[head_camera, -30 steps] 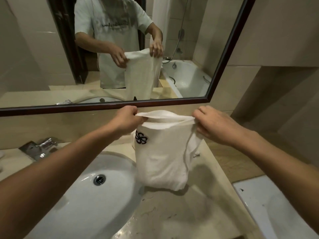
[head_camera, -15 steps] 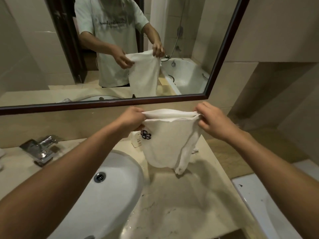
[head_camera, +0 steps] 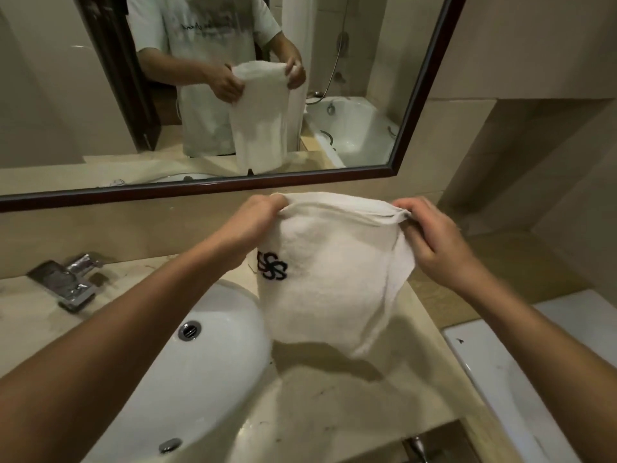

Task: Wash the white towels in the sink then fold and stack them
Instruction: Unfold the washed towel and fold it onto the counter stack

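The person holds a white towel point(head_camera: 334, 279) up in the air with both hands, over the stone counter point(head_camera: 350, 412) and just to the right of the white sink point(head_camera: 207, 372). The left hand point(head_camera: 257, 218) pinches the upper left corner of the towel, with its fingers curled over the top edge. The right hand point(head_camera: 434, 242) pinches the upper right corner, the fingers bent and close together on the folded edge. The towel hangs down doubled, and its lower end does not touch the counter; a shadow lies under it. A black flower-like logo point(head_camera: 272, 270) shows near the left side of the towel. The chrome faucet point(head_camera: 66, 282) stands at the back left of the sink. Above the counter hangs a mirror point(head_camera: 430, 78) with a dark frame, and it reflects the person with the towel.
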Motion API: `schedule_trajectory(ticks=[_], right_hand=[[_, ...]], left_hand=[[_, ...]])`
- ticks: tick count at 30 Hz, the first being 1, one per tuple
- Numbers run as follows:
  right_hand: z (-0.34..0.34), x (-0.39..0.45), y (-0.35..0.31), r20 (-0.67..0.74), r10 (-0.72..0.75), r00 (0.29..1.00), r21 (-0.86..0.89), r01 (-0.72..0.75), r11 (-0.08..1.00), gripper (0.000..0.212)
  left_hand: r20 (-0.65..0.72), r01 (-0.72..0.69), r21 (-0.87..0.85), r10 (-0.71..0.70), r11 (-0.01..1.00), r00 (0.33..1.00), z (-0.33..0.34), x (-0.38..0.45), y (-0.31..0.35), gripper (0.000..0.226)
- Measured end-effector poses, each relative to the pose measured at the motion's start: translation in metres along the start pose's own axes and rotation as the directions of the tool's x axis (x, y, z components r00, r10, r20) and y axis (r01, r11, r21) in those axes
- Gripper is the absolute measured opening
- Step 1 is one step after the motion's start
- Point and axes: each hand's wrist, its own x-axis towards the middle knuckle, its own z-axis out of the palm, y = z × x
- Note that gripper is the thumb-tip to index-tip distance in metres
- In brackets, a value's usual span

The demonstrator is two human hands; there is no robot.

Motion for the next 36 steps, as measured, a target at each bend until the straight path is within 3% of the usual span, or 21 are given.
schedule_trajectory(ticks=[6, 10, 12, 14, 17, 19, 21, 24, 26, 28, 30, 33, 36], right_hand=[[0.008, -0.006, 0.001, 0.036, 0.248, 0.968, 0.277, -0.248, 0.928, 0.025], [0.015, -0.002, -0.006, 0.062, 0.358, 0.931, 0.378, -0.354, 0.855, 0.019], [0.013, -0.002, -0.005, 0.097, 0.367, 0.925, 0.349, -0.377, 0.858, 0.016], [0.01, -0.002, -0.003, 0.152, 0.374, 0.915, 0.319, -0.404, 0.857, 0.012], [0.005, 0.001, 0.003, 0.252, 0.38, 0.89, 0.276, -0.442, 0.853, 0.028], [0.003, 0.006, 0.009, 0.298, 0.377, 0.877, 0.196, -0.443, 0.875, 0.026], [0.002, 0.014, 0.008, 0.243, 0.372, 0.896, 0.146, -0.413, 0.899, 0.019], [0.002, 0.02, 0.0, 0.024, 0.303, 0.953, 0.194, -0.302, 0.933, 0.009], [0.002, 0.01, -0.006, -0.037, 0.285, 0.958, 0.253, -0.267, 0.93, 0.008], [0.002, -0.016, -0.011, 0.022, 0.266, 0.964, 0.331, -0.258, 0.908, 0.016], [0.001, -0.048, -0.014, 0.161, 0.264, 0.951, 0.429, -0.309, 0.849, 0.016], [0.011, -0.089, -0.006, 0.429, 0.329, 0.841, 0.445, -0.514, 0.733, 0.019], [0.037, -0.114, 0.016, 0.542, 0.432, 0.721, 0.373, -0.667, 0.645, 0.024]], left_hand=[[0.075, 0.115, -0.14, -0.105, 0.983, 0.992, -0.001, 0.004, -0.007, 0.019], [0.087, 0.215, -0.263, -0.199, 0.941, 0.976, 0.013, 0.004, -0.015, 0.027], [0.157, 0.13, -0.181, -0.102, 0.975, 0.982, 0.013, 0.006, -0.016, 0.03], [0.331, -0.022, -0.071, 0.044, 0.997, 0.943, 0.006, 0.003, -0.014, 0.039], [0.441, -0.165, 0.153, 0.082, 0.974, 0.894, 0.0, 0.005, -0.013, 0.057], [0.379, -0.282, 0.4, 0.123, 0.872, 0.917, 0.0, 0.015, -0.018, 0.054], [0.259, -0.355, 0.502, 0.254, 0.789, 0.932, -0.003, 0.025, -0.021, 0.034], [0.098, -0.419, 0.356, 0.413, 0.835, 0.905, -0.006, 0.032, -0.023, 0.011], [0.093, -0.489, 0.325, 0.487, 0.809, 0.868, -0.005, 0.021, -0.026, 0.015], [0.162, -0.473, 0.245, 0.445, 0.846, 0.881, -0.002, -0.001, -0.042, 0.003], [0.286, -0.389, 0.198, 0.326, 0.9, 0.901, 0.001, -0.027, -0.066, 0.019], [0.444, -0.286, 0.161, 0.189, 0.945, 0.876, 0.009, -0.049, -0.111, 0.024], [0.461, -0.103, 0.139, 0.028, 0.985, 0.887, 0.022, -0.046, -0.146, 0.035]])
